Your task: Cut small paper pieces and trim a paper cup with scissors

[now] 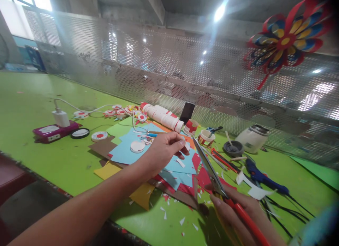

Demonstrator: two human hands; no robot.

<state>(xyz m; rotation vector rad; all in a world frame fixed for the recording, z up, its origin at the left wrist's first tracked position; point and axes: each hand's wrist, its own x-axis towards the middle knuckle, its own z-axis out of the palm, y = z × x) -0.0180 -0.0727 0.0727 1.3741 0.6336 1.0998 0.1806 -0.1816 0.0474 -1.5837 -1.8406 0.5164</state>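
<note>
Nearest the head camera come the bare left forearm (pixel 90 209) at 7 o'clock and, at 5 o'clock, red-handled scissors (pixel 215 179). The right hand (pixel 250 203) is wrapped around the handles; whether the blades meet fully, I cannot tell. The scissors' long axis slants toward 11 o'clock, their tips just beside the fingertips of the left hand (pixel 169 149). That hand pinches a small white piece (pixel 187 146), mostly hidden, its long axis unclear. From the right hand, the piece lies toward 10 or 11 o'clock, beyond the blades; the left is nearer. Beneath the left hand, light-blue paper sheets (pixel 122 155) cover part of the green surface (pixel 87 170). A blue glue gun (pixel 267 179) lies near the right hand, toward 1 o'clock.
</note>
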